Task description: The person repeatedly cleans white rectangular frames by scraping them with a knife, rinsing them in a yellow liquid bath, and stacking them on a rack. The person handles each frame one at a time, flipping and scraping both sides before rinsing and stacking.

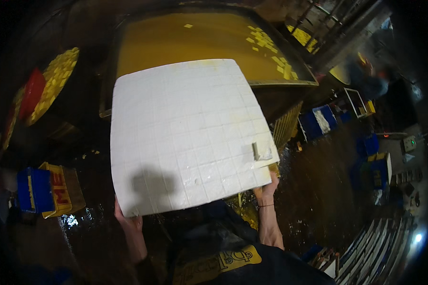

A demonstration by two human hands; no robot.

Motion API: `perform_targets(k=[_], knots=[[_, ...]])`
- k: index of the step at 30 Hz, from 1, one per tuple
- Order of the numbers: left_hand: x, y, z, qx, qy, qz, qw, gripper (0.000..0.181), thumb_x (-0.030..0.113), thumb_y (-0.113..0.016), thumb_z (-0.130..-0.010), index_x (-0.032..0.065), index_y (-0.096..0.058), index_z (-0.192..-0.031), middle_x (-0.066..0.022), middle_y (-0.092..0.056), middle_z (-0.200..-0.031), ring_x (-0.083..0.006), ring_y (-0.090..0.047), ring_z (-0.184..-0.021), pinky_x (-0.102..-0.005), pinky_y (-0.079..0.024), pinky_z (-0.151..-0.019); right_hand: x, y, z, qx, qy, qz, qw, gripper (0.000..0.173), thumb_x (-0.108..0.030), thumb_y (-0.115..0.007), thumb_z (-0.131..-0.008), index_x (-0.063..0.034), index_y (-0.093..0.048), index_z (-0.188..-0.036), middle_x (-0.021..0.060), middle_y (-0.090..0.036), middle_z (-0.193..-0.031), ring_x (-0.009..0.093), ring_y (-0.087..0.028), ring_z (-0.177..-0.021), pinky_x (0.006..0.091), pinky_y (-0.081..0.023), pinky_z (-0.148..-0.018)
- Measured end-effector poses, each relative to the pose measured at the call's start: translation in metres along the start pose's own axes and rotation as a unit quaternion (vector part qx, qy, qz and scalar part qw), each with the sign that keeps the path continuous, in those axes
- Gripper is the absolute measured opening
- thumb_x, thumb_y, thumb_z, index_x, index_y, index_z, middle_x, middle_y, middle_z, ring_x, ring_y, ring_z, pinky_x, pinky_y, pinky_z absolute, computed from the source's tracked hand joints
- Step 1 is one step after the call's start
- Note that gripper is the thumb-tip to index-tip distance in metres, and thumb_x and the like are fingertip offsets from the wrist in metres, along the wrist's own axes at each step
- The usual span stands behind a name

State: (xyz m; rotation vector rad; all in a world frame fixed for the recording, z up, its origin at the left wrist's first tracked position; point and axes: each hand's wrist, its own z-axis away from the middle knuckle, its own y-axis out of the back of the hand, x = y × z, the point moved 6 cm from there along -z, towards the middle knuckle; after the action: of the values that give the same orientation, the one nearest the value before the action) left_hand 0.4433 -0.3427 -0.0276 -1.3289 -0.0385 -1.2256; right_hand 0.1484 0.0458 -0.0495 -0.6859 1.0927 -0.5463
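Observation:
A large white slab, scored into squares and resembling tofu, lies flat between my hands over the near edge of a vat. My left hand grips its near left corner, with part of the fingers hidden beneath. At the near right corner, my right hand holds the slab's edge and what seems to be a board under it. One small piece stands out of line near the right edge. Beyond the slab, the vat contains yellow-brown liquid with yellow square pieces floating at its right side.
On the left are a round tray of yellow pieces, a red container, a blue crate and a yellow crate. Another person is at the upper right, near blue crates. Stacked boards fill the lower right. The floor looks wet.

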Motion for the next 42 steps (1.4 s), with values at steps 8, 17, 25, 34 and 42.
perform_targets(k=[8, 17, 25, 34, 42], knots=[[-0.001, -0.085, -0.178, -0.004, -0.013, 0.083, 0.996, 0.037, 0.02, -0.041, -0.098, -0.0006, -0.055, -0.125, -0.0134, -0.06, -0.126, -0.0275, -0.055, -0.119, -0.042, -0.043, -0.103, -0.007, -0.11, -0.186, -0.097, 0.017, -0.049, 0.994, 0.041, -0.023, -0.056, -0.084, -0.0042, -0.059, -0.12, 0.0088, -0.065, -0.118, 0.026, -0.063, -0.108, 0.0431, -0.05, -0.097], [-0.019, -0.149, -0.287, 0.073, -0.023, 0.064, 0.995, 0.038, 0.02, -0.04, -0.099, -0.0026, -0.053, -0.127, -0.013, -0.058, -0.128, -0.0268, -0.055, -0.119, -0.0418, -0.043, -0.105, -0.001, -0.149, -0.313, -0.032, -0.021, -0.065, 0.997, 0.033, -0.021, -0.057, -0.082, -0.0038, -0.062, -0.11, 0.0064, -0.067, -0.107, 0.023, -0.065, -0.098, 0.0419, -0.053, -0.091], [-0.014, -0.163, -0.325, 0.258, -0.007, -0.193, 0.947, 0.061, 0.051, -0.048, -0.098, -0.001, -0.048, -0.129, -0.0128, -0.058, -0.125, -0.0265, -0.062, -0.103, -0.0365, -0.058, -0.077, -0.015, -0.178, -0.358, 0.003, 0.018, 0.023, 1.0, 0.028, -0.016, -0.05, -0.086, -0.0019, -0.061, -0.108, 0.0096, -0.065, -0.105, 0.025, -0.064, -0.095, 0.043, -0.055, -0.083], [0.008, -0.097, -0.213, 0.099, -0.137, -0.795, 0.583, 0.088, 0.052, -0.063, -0.088, 0.001, -0.024, -0.148, -0.0277, -0.049, -0.132, -0.0397, -0.051, -0.119, -0.0502, -0.042, -0.098, -0.032, -0.304, -0.421, -0.077, 0.006, 0.165, 0.983, 0.029, -0.021, -0.057, -0.082, -0.0069, -0.059, -0.107, 0.0093, -0.063, -0.094, 0.026, -0.062, -0.078, 0.042, -0.05, -0.062], [-0.016, -0.013, -0.236, 0.111, -0.015, -0.68, 0.724, 0.078, 0.034, -0.071, -0.086, 0.0024, -0.029, -0.144, -0.0264, -0.067, -0.097, -0.0415, -0.067, -0.088, -0.0483, -0.053, -0.076, 0.013, -0.411, -0.495, -0.008, 0.173, 0.378, 0.91, 0.016, -0.009, -0.063, -0.079, 0.0007, -0.063, -0.092, 0.0098, -0.062, -0.085, 0.021, -0.061, -0.073, 0.0339, -0.049, -0.063]])
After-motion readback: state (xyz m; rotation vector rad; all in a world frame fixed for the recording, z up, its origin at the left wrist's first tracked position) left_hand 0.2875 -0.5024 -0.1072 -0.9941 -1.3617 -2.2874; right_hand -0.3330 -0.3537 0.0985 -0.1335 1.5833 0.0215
